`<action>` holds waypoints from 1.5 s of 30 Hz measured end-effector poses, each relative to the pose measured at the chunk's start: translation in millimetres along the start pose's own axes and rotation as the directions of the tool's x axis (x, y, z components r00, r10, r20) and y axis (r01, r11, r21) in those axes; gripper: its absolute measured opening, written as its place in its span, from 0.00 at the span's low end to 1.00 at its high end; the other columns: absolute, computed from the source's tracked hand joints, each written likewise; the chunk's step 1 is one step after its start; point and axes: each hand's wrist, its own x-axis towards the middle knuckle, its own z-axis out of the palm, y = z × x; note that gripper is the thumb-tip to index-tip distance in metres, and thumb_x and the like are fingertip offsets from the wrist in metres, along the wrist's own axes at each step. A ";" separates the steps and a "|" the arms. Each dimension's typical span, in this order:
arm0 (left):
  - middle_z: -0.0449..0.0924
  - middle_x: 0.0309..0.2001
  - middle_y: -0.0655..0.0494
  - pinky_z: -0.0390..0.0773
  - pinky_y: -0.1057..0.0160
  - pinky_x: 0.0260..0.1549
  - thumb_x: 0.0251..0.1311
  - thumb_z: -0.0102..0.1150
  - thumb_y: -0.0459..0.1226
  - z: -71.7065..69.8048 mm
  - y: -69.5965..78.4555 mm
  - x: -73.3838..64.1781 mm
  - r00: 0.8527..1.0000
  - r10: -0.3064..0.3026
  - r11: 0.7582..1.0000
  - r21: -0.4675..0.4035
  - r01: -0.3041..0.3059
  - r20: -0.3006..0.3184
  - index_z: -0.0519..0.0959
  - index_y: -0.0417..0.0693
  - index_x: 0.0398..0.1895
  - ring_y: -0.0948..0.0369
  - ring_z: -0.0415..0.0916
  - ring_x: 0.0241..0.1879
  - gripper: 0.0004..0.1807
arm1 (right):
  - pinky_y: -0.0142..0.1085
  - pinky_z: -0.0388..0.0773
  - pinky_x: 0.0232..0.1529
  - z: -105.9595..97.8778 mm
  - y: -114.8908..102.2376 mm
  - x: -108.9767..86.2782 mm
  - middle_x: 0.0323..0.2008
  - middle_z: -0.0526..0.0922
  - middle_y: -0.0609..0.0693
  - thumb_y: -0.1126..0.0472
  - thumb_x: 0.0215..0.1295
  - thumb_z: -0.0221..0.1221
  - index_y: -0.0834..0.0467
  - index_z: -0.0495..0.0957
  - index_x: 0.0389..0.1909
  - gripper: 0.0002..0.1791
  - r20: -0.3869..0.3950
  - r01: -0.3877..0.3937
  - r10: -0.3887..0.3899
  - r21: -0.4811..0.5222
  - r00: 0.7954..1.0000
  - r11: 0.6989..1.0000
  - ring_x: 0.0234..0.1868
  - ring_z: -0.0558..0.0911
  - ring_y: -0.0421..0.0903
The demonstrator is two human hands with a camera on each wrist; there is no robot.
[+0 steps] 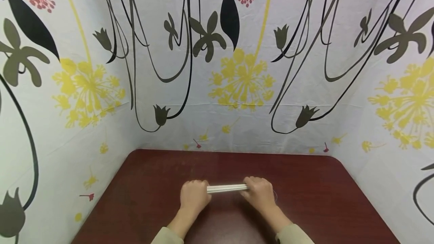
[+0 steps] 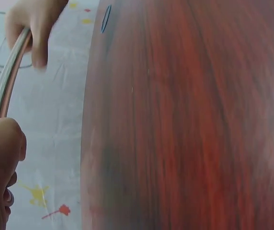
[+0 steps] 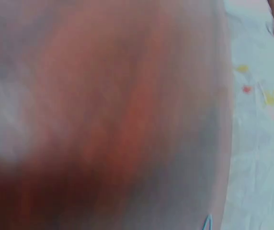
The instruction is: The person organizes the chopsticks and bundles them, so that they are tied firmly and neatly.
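A bundle of slim, pale rods (image 1: 228, 188) spans the gap between my two hands, roughly level above the table. My left hand (image 1: 194, 197) grips its left end with curled fingers, and my right hand (image 1: 260, 193) holds the other end. In the left wrist view the bundle (image 2: 7, 81) looks slightly bowed, with whitish and brownish lengths side by side. Both of its ends are hidden inside the hands. A thin bluish loop (image 2: 106, 19), like a rubber band, lies on the table beyond the hands; the right wrist view catches part of this loop (image 3: 207, 222) at its bottom edge.
The dark red wood-grain table (image 1: 237, 165) has rounded far corners. Around it hangs a white cloth (image 1: 210, 89) printed with flowers, close against the table's edges. Much of the right wrist view is blurred.
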 end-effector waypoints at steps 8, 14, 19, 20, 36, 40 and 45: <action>0.63 0.08 0.63 0.62 0.62 0.10 0.26 0.67 0.36 -1.4 -9.4 0.8 0.995 0.007 0.999 -0.046 -0.012 -0.097 0.67 0.55 0.07 0.62 0.61 0.08 0.15 | 0.31 0.77 0.55 -7.8 -10.8 19.0 0.44 0.86 0.63 0.48 0.83 0.31 0.74 0.78 0.49 0.36 0.149 -0.346 0.352 0.717 0.924 0.605 0.49 0.86 0.49; 0.65 0.08 0.63 0.62 0.63 0.08 0.44 0.71 0.39 -3.9 -11.4 4.5 0.990 0.016 0.998 -0.055 -0.024 -0.138 0.71 0.54 0.08 0.61 0.63 0.08 0.18 | 0.31 0.64 0.67 -17.3 -17.9 33.3 0.54 0.81 0.69 0.48 0.82 0.20 0.78 0.72 0.59 0.41 0.218 -0.372 0.342 0.785 0.914 0.496 0.66 0.76 0.45; 0.64 0.08 0.63 0.61 0.63 0.08 0.42 0.71 0.39 -4.3 -17.1 4.9 0.989 0.019 0.998 -0.058 -0.028 -0.149 0.71 0.54 0.07 0.61 0.60 0.07 0.18 | 0.31 0.68 0.64 -27.0 -10.8 37.6 0.53 0.80 0.73 0.49 0.83 0.20 0.78 0.70 0.59 0.40 0.278 -0.401 0.316 0.800 0.907 0.447 0.64 0.78 0.45; 0.64 0.08 0.63 0.61 0.63 0.08 0.40 0.71 0.39 -4.8 -18.7 5.2 0.989 0.019 0.998 -0.059 -0.028 -0.146 0.71 0.54 0.07 0.62 0.59 0.07 0.17 | 0.32 0.70 0.63 -29.3 -7.6 37.9 0.52 0.79 0.74 0.51 0.83 0.20 0.79 0.70 0.59 0.39 0.282 -0.415 0.336 0.794 0.899 0.444 0.62 0.79 0.45; 0.74 0.13 0.63 0.65 0.65 0.14 0.19 0.68 0.35 -9.5 -34.8 4.8 0.994 0.052 0.996 -0.066 -0.059 -0.098 0.82 0.57 0.17 0.62 0.67 0.11 0.12 | 0.52 0.81 0.41 -58.9 54.7 -21.4 0.40 0.82 0.56 0.70 0.59 0.68 0.62 0.83 0.45 0.13 0.663 -0.519 0.502 -0.194 0.556 0.832 0.42 0.83 0.58; 0.72 0.12 0.64 0.64 0.65 0.13 0.20 0.67 0.35 -9.6 -35.2 3.2 0.993 0.056 0.996 -0.070 -0.063 -0.104 0.81 0.58 0.17 0.63 0.65 0.10 0.12 | 0.48 0.81 0.34 -59.7 61.1 -33.6 0.36 0.84 0.57 0.74 0.58 0.67 0.63 0.83 0.41 0.10 0.626 -0.575 0.570 -0.226 0.532 0.786 0.37 0.84 0.56; 0.67 0.11 0.64 0.60 0.66 0.12 0.21 0.66 0.35 -7.5 -35.3 0.7 0.993 0.063 0.995 -0.069 -0.070 -0.097 0.76 0.58 0.13 0.64 0.62 0.09 0.11 | 0.44 0.76 0.26 -57.7 61.2 -37.3 0.31 0.82 0.54 0.74 0.63 0.60 0.62 0.78 0.38 0.06 0.669 -0.568 0.561 -0.246 0.488 0.786 0.29 0.82 0.51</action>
